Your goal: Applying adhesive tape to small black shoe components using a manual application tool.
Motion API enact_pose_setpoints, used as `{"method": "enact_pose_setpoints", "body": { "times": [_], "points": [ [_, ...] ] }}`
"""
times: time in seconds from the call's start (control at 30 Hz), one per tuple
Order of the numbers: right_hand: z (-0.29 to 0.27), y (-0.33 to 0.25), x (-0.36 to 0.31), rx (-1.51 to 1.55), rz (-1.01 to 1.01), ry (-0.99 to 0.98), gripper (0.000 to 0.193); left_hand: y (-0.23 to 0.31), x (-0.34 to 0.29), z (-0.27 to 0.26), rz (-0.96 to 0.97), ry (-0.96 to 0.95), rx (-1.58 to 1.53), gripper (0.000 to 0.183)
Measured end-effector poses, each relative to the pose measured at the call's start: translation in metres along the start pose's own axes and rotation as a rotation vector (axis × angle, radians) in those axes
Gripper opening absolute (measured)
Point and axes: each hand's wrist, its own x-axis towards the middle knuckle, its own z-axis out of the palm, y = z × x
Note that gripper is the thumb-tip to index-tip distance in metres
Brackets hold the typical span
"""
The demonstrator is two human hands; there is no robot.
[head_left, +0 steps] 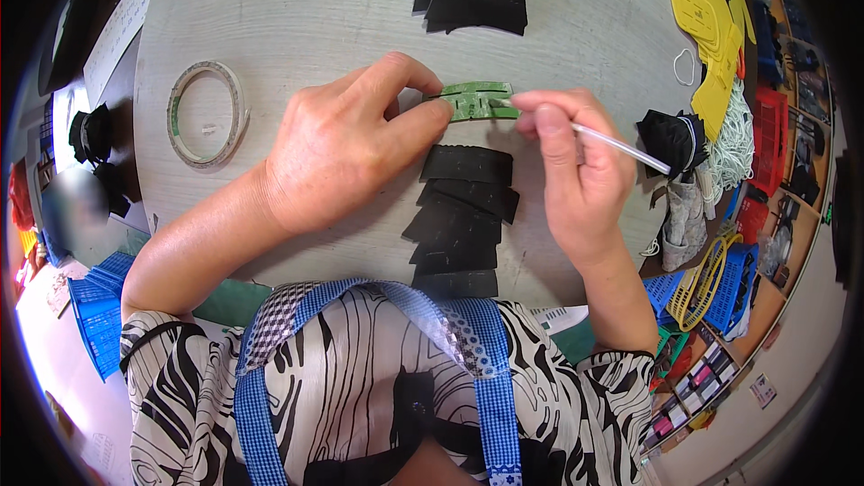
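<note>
A small green slotted template (470,103) lies on the table in front of me, with a dark edge showing along it. The thumb and forefinger of my left hand (337,139) pinch its left end. My right hand (580,157) grips a thin, pale pen-like stick (623,144), and its tip end reaches the template's right part. What the tip touches there is hard to see. Just below the template, overlapping black cut pieces (463,225) run in a row toward my body. Another stack of black pieces (477,4) lies at the far side.
A roll of tape (173,117) lies flat at the left. Along the right edge are yellow cut pieces (697,13), a tied black bundle (669,139) and a heap of white cord (733,139). Blue baskets (97,315) and a yellow basket (695,288) stand beyond the table.
</note>
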Motion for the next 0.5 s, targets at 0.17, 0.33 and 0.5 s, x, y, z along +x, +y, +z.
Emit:
{"method": "enact_pose_setpoints", "body": {
  "times": [0.17,0.33,0.5],
  "points": [
    [0.009,-0.001,0.003,-0.197,-0.13,-0.026,0.013,0.001,-0.003,0.002,0.005,-0.01,0.045,0.028],
    [0.01,-0.01,0.007,-0.224,-0.108,-0.055,0.012,0.003,-0.004,0.001,0.003,-0.005,0.058,0.03],
    [0.02,-0.012,0.008,-0.255,-0.199,-0.09,0.013,0.003,-0.005,0.002,0.001,0.006,0.063,0.03]
  ]
}}
